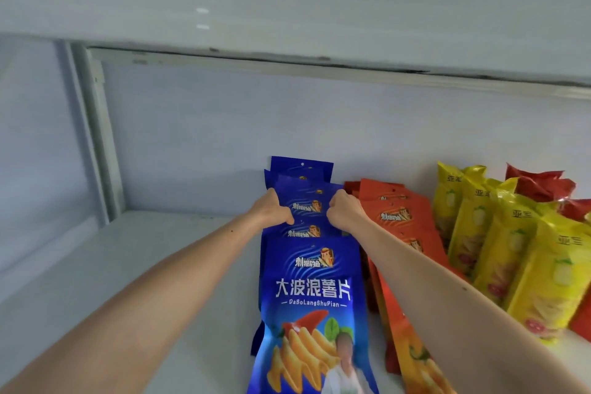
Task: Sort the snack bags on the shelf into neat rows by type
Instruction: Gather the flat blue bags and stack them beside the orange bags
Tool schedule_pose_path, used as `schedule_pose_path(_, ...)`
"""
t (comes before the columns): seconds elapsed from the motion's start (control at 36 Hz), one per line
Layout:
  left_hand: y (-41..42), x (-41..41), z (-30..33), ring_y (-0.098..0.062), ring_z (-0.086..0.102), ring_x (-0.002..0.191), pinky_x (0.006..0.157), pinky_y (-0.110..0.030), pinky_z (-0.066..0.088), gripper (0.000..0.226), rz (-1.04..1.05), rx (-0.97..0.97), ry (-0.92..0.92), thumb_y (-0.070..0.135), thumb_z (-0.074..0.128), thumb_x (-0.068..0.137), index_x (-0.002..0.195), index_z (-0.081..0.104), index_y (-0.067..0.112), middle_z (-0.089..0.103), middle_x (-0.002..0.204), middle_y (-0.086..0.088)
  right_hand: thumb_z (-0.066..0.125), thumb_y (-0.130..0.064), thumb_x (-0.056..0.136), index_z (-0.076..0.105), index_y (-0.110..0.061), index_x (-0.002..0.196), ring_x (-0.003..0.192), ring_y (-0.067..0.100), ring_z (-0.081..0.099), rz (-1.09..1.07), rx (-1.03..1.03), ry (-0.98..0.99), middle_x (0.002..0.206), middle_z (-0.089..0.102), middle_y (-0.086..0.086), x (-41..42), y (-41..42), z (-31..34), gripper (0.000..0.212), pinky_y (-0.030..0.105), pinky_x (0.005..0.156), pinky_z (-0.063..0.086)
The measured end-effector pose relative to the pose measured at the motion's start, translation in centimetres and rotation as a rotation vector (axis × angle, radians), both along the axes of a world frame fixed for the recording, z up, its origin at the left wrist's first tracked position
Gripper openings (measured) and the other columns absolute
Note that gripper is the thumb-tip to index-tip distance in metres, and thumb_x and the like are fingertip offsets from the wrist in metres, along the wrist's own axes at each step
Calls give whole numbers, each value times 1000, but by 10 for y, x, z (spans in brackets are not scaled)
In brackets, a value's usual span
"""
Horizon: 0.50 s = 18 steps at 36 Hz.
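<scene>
On the white shelf [96,281], blue glossy snack bags [311,297] already form a row left of the orange bags [403,217], where the left hand [271,209] and right hand [343,211] pinch one blue bag's edges, with yellow bags [511,243] beyond, so sorting seems nearly done.

Both bare forearms reach forward, the left hand [271,209] and right hand [343,211] curled, seemingly pinching the same blue bag [305,201] between them.

Front blue bag [311,313] cut off below
</scene>
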<state>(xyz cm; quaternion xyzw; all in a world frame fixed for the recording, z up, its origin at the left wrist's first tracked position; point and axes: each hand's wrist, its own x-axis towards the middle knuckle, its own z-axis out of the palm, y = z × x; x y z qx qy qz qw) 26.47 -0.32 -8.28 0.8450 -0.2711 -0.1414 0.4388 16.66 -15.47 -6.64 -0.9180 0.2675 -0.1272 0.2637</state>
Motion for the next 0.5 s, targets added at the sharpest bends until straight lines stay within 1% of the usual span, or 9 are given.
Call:
schedule_pose_path(0.06,0,0,-1,-20,59,109,90,-39,54,58,12,20,-25,12,77,76,126,47,15,60,123,-5,52,-11,92,39,-2,134,114,32,55,-2,-6,22,132,51,18,1,-1,-1,45,36,78,49)
schedule_pose_path(0.14,1,3,-2,-20,58,111,90,-37,53,63,56,9,-6,15,78,76,128,43,15,58,125,-4,50,-11,94,28,-2,143,120,35,52,-34,-3,80,140,44,22,2,-5,-3,55,38,89,50)
schedule_pose_path(0.19,1,3,-1,-20,58,112,93,-40,53,61,42,2,14,14,77,77,128,44,15,58,126,-4,49,-12,95,22,-2,147,121,35,52,-39,24,114,141,44,22,3,-6,-5,59,37,90,49)
schedule_pose_path(0.28,-2,0,-1,-18,58,111,93,-41,53,56,10,4,9,13,76,79,126,45,16,59,126,-4,49,-13,96,24,-3,146,119,31,54,8,68,77,137,49,18,6,-6,-7,56,36,84,50)
schedule_pose_path(0.33,-3,-1,-1,-20,59,113,94,-44,53,57,-3,-8,13,12,76,80,127,45,15,59,126,-5,50,-12,96,26,-4,145,117,30,55,23,79,40,135,50,17,7,-6,-7,55,35,83,51)
schedule_pose_path(0.42,-2,-2,-1,-23,58,116,96,-47,52,60,-1,-32,26,9,75,79,130,44,15,59,128,-6,49,-12,97,23,-4,146,119,30,54,30,79,46,136,49,17,5,-8,-6,56,39,92,52)
schedule_pose_path(0.5,1,-3,-2,-23,58,116,97,-48,51,64,-2,-43,37,10,76,79,132,42,15,58,129,-6,49,-12,97,25,-5,145,119,31,54,32,73,42,136,49,18,1,-8,-4,55,43,95,51)
